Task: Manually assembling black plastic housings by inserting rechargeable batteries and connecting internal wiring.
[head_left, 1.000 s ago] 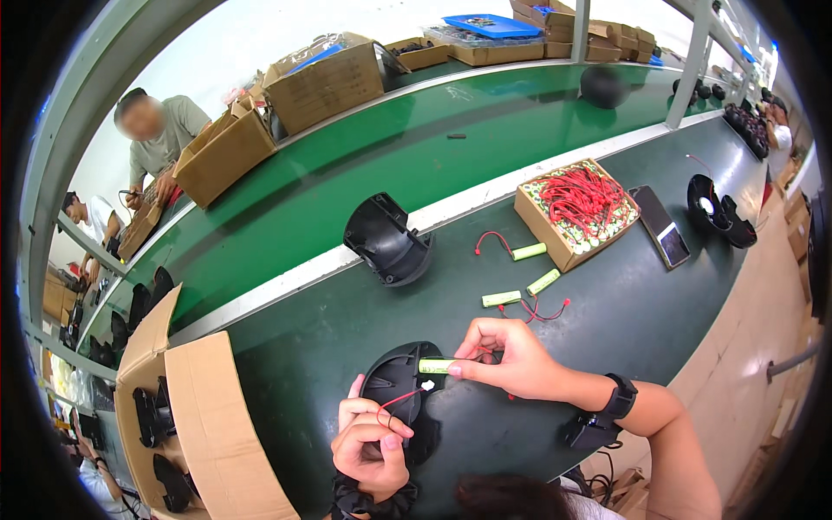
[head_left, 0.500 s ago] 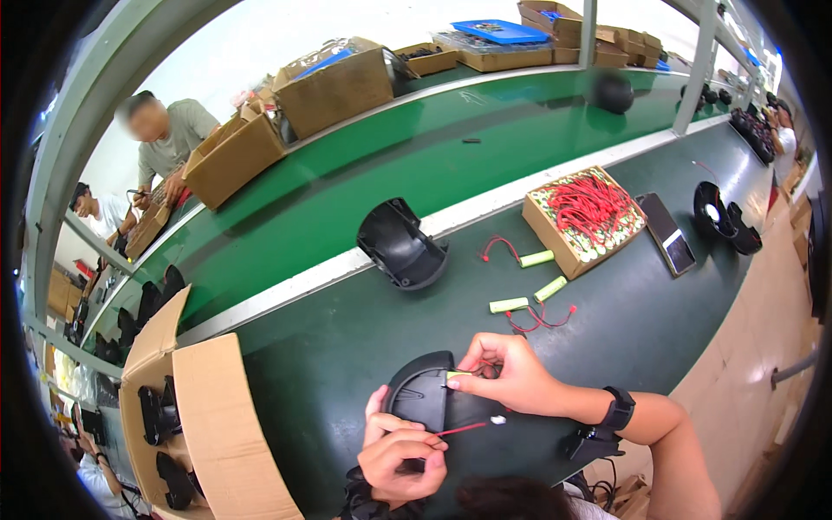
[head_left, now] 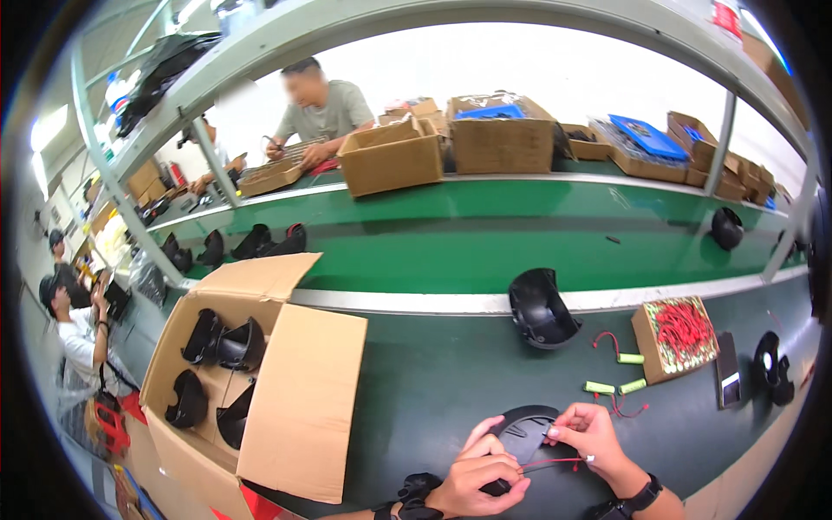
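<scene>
On the worktop (head_left: 416, 373), toward its near edge, a black shell (head_left: 524, 425) is held, its lower left covered by the left hand (head_left: 479, 474). That hand is closed on the shell; a red wire (head_left: 548, 462) emerges at its fingertips, the wire's start being hidden. The wire is stretched across to a white plug (head_left: 590, 458), seen against the heel of the right hand (head_left: 589, 433); whether plug and skin touch cannot be told. The right thumb and forefinger are brought together at the shell's right rim, and whatever may be pinched there cannot be made out. Both forearms are cut off by the view's lower edge. Toward the worktop's right end, three loose cells (head_left: 631, 358) are seen near a box (head_left: 646, 347), whose contents are partly buried under red leads (head_left: 685, 328). Beyond the box, a phone (head_left: 728, 374) is laid. At the worktop's far edge, the rail is overlapped by a second shell (head_left: 539, 305). At the left, parts inside a carton (head_left: 195, 459) are half hidden by its flap (head_left: 299, 399).
</scene>
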### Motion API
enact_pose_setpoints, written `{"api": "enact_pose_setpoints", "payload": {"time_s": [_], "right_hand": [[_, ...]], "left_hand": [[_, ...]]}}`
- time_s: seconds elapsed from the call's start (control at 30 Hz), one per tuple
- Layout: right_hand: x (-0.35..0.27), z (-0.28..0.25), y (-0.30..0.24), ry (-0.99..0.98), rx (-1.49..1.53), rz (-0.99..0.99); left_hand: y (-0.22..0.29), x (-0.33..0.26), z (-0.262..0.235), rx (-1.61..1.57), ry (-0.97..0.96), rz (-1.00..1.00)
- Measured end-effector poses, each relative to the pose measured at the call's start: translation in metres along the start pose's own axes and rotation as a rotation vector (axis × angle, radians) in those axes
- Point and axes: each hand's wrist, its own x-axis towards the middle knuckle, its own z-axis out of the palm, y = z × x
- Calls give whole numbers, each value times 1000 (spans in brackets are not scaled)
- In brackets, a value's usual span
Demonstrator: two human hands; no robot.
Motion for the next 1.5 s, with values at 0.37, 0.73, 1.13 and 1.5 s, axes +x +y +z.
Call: {"api": "enact_pose_setpoints", "payload": {"time_s": [0.37, 0.73, 1.13, 1.5], "right_hand": [[7, -28, -22, -152, -469, -158], [7, -3, -10, -116, -620, -541], [-2, 10, -28, -23, -640, -361], [-2, 1, -28, -144, -615, -271]], "left_hand": [[-12, 5, -6, -161, -23, -8], [-5, 5, -5, -141, -29, 2], [-5, -2, 8, 14, 0, -44], [13, 24, -17, 193, -425, -17]]}}
